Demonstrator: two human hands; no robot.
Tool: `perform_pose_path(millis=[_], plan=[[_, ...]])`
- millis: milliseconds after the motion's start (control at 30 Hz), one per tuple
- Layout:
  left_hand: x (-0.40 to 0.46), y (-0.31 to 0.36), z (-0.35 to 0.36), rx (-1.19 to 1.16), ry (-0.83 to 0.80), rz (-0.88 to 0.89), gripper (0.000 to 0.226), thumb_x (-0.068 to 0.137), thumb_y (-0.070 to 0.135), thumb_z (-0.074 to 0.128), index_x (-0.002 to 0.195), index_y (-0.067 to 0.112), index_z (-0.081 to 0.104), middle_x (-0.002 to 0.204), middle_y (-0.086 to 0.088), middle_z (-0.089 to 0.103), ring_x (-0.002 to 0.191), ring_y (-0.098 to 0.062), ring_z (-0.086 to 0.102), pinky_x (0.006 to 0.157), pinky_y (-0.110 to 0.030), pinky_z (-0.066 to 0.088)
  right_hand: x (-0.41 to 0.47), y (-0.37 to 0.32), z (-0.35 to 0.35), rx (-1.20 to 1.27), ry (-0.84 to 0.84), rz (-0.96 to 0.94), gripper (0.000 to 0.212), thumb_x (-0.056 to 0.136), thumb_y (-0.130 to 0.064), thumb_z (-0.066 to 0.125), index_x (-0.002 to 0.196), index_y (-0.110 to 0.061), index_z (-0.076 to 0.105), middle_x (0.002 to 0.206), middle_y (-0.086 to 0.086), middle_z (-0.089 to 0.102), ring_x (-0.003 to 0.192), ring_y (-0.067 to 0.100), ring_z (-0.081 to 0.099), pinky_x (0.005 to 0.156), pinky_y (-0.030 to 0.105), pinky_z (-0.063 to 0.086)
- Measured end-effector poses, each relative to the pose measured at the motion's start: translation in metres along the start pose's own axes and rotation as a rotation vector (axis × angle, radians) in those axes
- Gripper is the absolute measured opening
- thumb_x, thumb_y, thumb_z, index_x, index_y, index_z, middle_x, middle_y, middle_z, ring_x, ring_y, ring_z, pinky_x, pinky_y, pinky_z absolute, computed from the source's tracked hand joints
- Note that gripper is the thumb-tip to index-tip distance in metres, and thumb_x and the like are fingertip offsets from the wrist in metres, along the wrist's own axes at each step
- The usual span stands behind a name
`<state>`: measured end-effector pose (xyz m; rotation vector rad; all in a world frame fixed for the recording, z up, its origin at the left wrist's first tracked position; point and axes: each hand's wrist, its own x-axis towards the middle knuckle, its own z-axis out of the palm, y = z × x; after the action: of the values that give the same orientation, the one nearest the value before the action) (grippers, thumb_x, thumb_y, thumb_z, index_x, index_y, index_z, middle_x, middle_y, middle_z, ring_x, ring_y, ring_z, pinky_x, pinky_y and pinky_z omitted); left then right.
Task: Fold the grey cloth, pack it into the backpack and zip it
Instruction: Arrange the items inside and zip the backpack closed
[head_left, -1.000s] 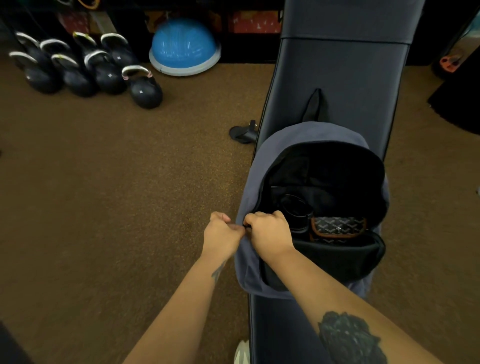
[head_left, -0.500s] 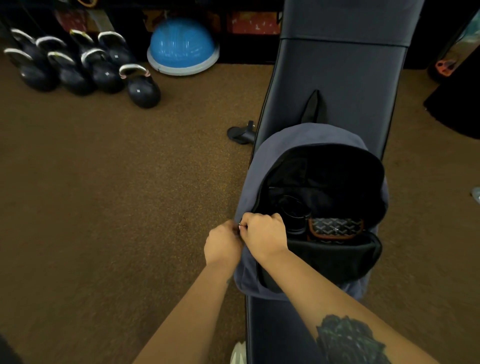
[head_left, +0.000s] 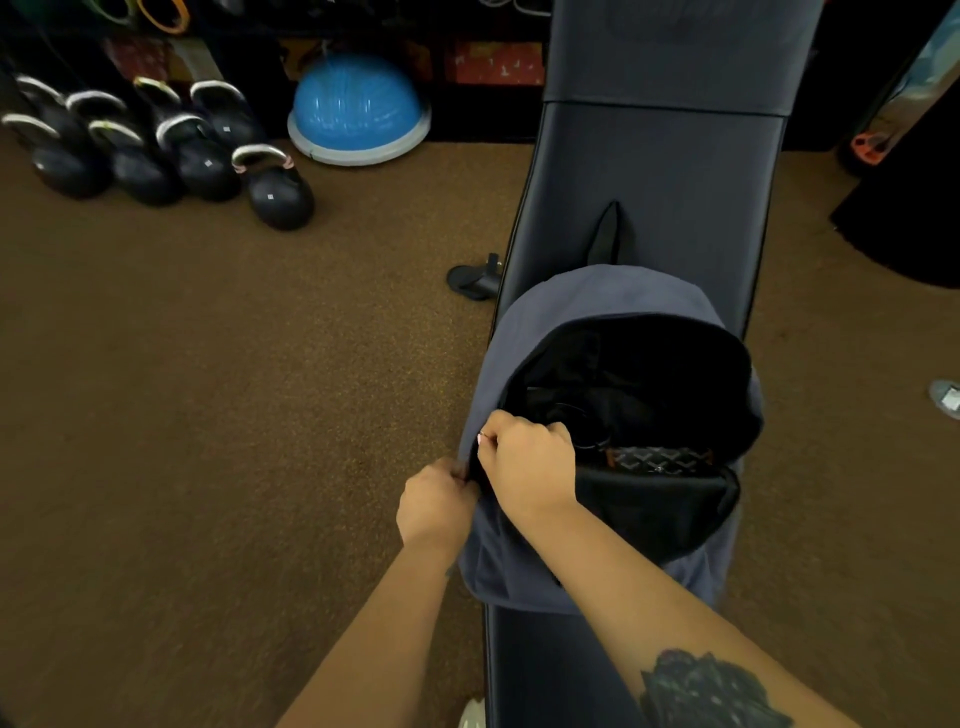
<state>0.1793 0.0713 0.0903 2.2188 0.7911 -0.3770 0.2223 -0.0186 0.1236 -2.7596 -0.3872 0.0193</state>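
A long dark padded bench (head_left: 654, 171) carries the grey backpack (head_left: 524, 332), lying flat with its main opening gaping wide and dark items inside. The left hand (head_left: 436, 506) grips the backpack's left edge with curled fingers. The right hand (head_left: 524, 460), just above it, pinches something small at the zip line. The grey cloth can't be told apart inside.

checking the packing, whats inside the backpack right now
Inside the backpack: a patterned pouch and dark items. No grey cloth shows; the black interior hides the rest.
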Motion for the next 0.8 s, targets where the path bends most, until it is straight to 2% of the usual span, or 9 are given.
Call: perform_pose_path(millis=[167,233,300,367,433,500,567,633,800], plan=[[0.002,-0.007,-0.001,0.001,-0.023,-0.018,0.013,0.082,0.022,0.058,0.092,0.018,0.064,0.085,-0.008,0.068,0.076,-0.029,0.065,0.062,-0.034,0.051,0.013,-0.004,-0.023,0.026,0.152,0.046,0.017,0.074,-0.021,0.073,0.064,-0.012,0.062,0.05,0.003,0.064,0.044,0.026,0.059,0.057,0.033,0.045],[0.003,-0.006,-0.002,0.014,-0.024,-0.028,0.015,0.082,0.024,0.059,0.094,0.018,0.064,0.086,-0.009,0.068,0.076,-0.029,0.065,0.064,-0.036,0.052,0.02,-0.002,-0.035,0.032,0.202,0.033,0.018,0.073,-0.021,0.074,0.064,-0.012,0.062,0.05,0.003,0.064,0.043,0.026,0.059,0.057,0.032,0.045],[0.003,-0.003,-0.003,0.018,-0.037,-0.038,0.017,0.08,0.024,0.059,0.095,0.018,0.065,0.087,-0.009,0.069,0.078,-0.03,0.065,0.065,-0.036,0.054,0.027,0.001,-0.049,0.011,0.208,-0.008,0.015,0.082,-0.023,0.065,0.074,-0.011,0.064,0.059,0.004,0.068,0.053,0.027,0.062,0.066,0.036,0.045],[0.003,0.001,-0.007,0.03,-0.075,-0.037,0.021,0.079,0.023,0.061,0.099,0.016,0.063,0.092,-0.01,0.069,0.082,-0.03,0.065,0.07,-0.038,0.056,0.033,0.002,-0.061,-0.034,0.109,-0.042,0.021,0.093,-0.026,0.05,0.091,-0.011,0.064,0.077,0.005,0.071,0.07,0.027,0.065,0.079,0.038,0.04],[0.002,0.011,-0.012,-0.001,-0.059,0.008,0.03,0.079,0.021,0.064,0.107,0.013,0.058,0.103,-0.008,0.064,0.092,-0.028,0.062,0.076,-0.038,0.054,0.037,0.002,-0.068,-0.054,0.062,-0.037,0.024,0.095,-0.029,0.044,0.098,-0.014,0.062,0.084,0.003,0.071,0.078,0.025,0.065,0.084,0.038,0.037],[-0.004,0.025,-0.019,-0.128,0.111,0.152,0.032,0.08,0.018,0.065,0.11,0.014,0.054,0.107,-0.001,0.054,0.1,-0.021,0.056,0.083,-0.033,0.049,0.04,0.002,-0.071,-0.038,0.036,0.0,0.022,0.094,-0.03,0.045,0.097,-0.016,0.062,0.084,0.001,0.071,0.079,0.023,0.064,0.085,0.037,0.037],[-0.013,0.046,-0.027,-0.226,0.28,0.352,0.022,0.083,0.016,0.065,0.103,0.017,0.057,0.101,0.006,0.05,0.098,-0.013,0.053,0.084,-0.028,0.045,0.042,0.001,-0.074,0.007,0.014,0.035,0.019,0.092,-0.03,0.048,0.095,-0.018,0.063,0.083,0.001,0.071,0.081,0.022,0.064,0.086,0.037,0.035],[-0.017,0.061,-0.031,-0.251,0.289,0.448,0.018,0.084,0.017,0.064,0.101,0.02,0.059,0.098,0.009,0.052,0.096,-0.01,0.052,0.083,-0.025,0.045,0.042,-0.001,-0.076,0.052,0.002,0.059,0.017,0.091,-0.029,0.05,0.092,-0.019,0.064,0.083,0.0,0.071,0.083,0.022,0.064,0.086,0.036,0.034],[-0.006,0.072,-0.03,-0.227,0.265,0.415,0.018,0.086,0.014,0.06,0.104,0.017,0.064,0.097,0.006,0.059,0.096,-0.013,0.056,0.085,-0.031,0.049,0.044,-0.003,-0.078,0.057,-0.029,0.071,0.017,0.091,-0.026,0.05,0.093,-0.017,0.064,0.086,0.001,0.071,0.084,0.024,0.063,0.086,0.036,0.034]])
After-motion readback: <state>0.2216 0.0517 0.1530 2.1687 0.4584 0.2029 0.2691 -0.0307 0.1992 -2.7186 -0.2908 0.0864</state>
